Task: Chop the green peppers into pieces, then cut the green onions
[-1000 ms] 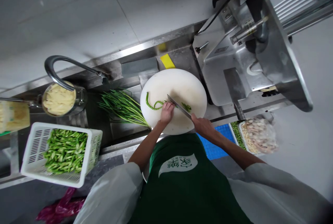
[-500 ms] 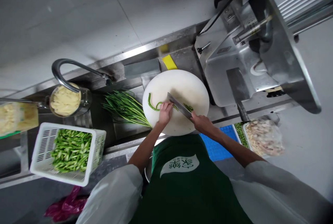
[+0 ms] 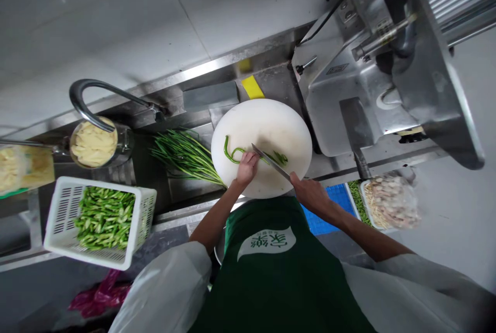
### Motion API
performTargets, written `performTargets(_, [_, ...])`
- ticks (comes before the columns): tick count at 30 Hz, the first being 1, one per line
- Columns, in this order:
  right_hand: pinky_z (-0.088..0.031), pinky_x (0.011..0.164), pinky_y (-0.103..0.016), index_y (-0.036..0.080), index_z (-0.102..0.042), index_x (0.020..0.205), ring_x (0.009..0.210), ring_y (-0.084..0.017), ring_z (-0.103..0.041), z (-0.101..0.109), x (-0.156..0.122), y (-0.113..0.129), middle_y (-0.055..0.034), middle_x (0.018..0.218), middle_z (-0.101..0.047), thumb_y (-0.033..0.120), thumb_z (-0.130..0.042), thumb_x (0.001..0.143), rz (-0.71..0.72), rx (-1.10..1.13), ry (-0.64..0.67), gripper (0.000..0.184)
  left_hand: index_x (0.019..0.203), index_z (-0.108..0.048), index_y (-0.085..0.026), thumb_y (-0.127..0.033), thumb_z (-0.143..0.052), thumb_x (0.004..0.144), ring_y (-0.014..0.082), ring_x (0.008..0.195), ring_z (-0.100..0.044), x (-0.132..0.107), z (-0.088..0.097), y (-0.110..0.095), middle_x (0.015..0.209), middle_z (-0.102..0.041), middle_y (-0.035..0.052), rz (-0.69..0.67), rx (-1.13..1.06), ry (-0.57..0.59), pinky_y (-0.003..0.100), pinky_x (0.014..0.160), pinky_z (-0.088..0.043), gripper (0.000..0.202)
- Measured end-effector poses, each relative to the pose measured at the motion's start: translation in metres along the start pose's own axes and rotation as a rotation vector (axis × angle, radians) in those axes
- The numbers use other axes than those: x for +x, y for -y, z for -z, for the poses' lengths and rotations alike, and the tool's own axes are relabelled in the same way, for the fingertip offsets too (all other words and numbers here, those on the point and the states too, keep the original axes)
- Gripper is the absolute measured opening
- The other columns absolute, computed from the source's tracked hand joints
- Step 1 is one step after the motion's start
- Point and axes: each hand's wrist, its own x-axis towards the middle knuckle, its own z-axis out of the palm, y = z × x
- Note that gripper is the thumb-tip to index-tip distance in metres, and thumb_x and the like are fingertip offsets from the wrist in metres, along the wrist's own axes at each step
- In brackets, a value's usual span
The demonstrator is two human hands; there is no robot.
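A round white cutting board point(image 3: 267, 121) lies in front of me. On it my left hand point(image 3: 247, 166) presses down long, curved green peppers point(image 3: 228, 149), its fingers closed on them; the curled ends stick out to the left. My right hand point(image 3: 308, 187) grips the handle of a cleaver point(image 3: 273, 163). The blade, seen almost edge-on, slants across the board close beside the left fingertips. A small pile of cut green pepper pieces point(image 3: 279, 158) sits just right of the blade.
Long green stalks point(image 3: 186, 155) lie left of the board, by a curved faucet point(image 3: 89, 84). A white basket point(image 3: 145, 219) holds cut green pieces. At the right stands a metal slicer with a large disc point(image 3: 437, 80); another cleaver point(image 3: 355, 121) rests there. Behind the board is a yellow cloth point(image 3: 252, 87).
The blade has turned from showing its flat side to nearly edge-on, and my right hand has shifted slightly right. The cut pile looks larger. My left hand still holds the peppers.
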Motion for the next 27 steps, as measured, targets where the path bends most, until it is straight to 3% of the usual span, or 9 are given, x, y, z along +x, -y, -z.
performTargets(12, [-0.048,0.081,-0.036,0.01,-0.034,0.148,0.096,-0.03,-0.072,-0.001,0.016,0.003,-0.0192,0.101,-0.073,0.023,-0.032,0.104,0.018,0.074,-0.033,0.046,0.107,-0.069,-0.018,-0.014,-0.043,0.102,0.0242,0.102,-0.059,-0.002,-0.002,-0.003,0.102,-0.065,0.0108,0.03,-0.01,0.02,0.042,0.092,-0.055,0.027])
performTargets(16, [-0.045,0.078,-0.033,0.011,-0.038,0.144,0.096,-0.028,-0.071,0.006,0.026,-0.002,-0.0185,0.104,-0.072,0.032,-0.026,0.107,0.038,0.117,-0.051,0.044,0.103,-0.068,-0.019,-0.021,-0.047,0.103,0.0222,0.101,-0.061,-0.002,0.012,-0.006,0.102,-0.066,0.0092,0.003,-0.032,-0.005,0.042,0.093,-0.055,0.022])
performTargets(18, [-0.044,0.074,-0.032,0.011,-0.041,0.14,0.092,-0.028,-0.071,0.011,0.02,-0.008,-0.0171,0.098,-0.073,0.032,-0.025,0.107,0.029,0.113,-0.075,0.042,0.103,-0.068,-0.02,-0.025,-0.05,0.102,0.0231,0.102,-0.062,-0.003,0.029,0.0,0.102,-0.065,0.0085,0.085,0.003,-0.107,0.045,0.096,-0.053,0.019])
performTargets(21, [-0.041,0.069,-0.032,0.012,-0.044,0.134,0.085,-0.028,-0.071,0.012,0.0,-0.015,-0.0148,0.09,-0.073,0.029,-0.025,0.107,0.008,0.083,-0.102,0.037,0.113,-0.067,-0.02,-0.032,-0.058,0.098,0.0278,0.11,-0.06,-0.002,0.055,0.025,0.11,-0.062,0.012,0.378,0.124,-0.356,0.048,0.101,-0.049,0.021])
performTargets(22, [-0.04,0.067,-0.032,0.013,-0.045,0.132,0.082,-0.028,-0.071,0.01,-0.007,-0.017,-0.014,0.088,-0.073,0.028,-0.026,0.106,0.021,0.075,-0.094,0.035,0.115,-0.067,-0.019,-0.034,-0.061,0.095,0.0281,0.108,-0.06,-0.001,0.061,0.035,0.111,-0.061,0.0128,0.463,0.135,-0.384,0.047,0.099,-0.05,0.025])
performTargets(24, [-0.038,0.064,-0.033,0.016,-0.046,0.13,0.079,-0.029,-0.07,0.002,-0.019,-0.018,-0.0127,0.086,-0.073,0.026,-0.028,0.105,0.065,0.064,-0.063,0.032,0.114,-0.067,-0.018,-0.034,-0.065,0.091,0.0246,0.093,-0.064,0.001,0.07,0.053,0.104,-0.064,0.0108,0.573,0.078,-0.315,0.041,0.09,-0.054,0.028])
performTargets(27, [-0.036,0.064,-0.033,0.019,-0.048,0.128,0.078,-0.029,-0.07,-0.013,-0.027,-0.019,-0.0131,0.084,-0.073,0.027,-0.029,0.105,0.098,0.057,0.008,0.031,0.107,-0.069,-0.017,-0.025,-0.062,0.09,0.0192,0.072,-0.062,0.003,0.076,0.067,0.082,-0.066,0.0043,0.627,-0.008,-0.207,0.035,0.078,-0.054,0.02])
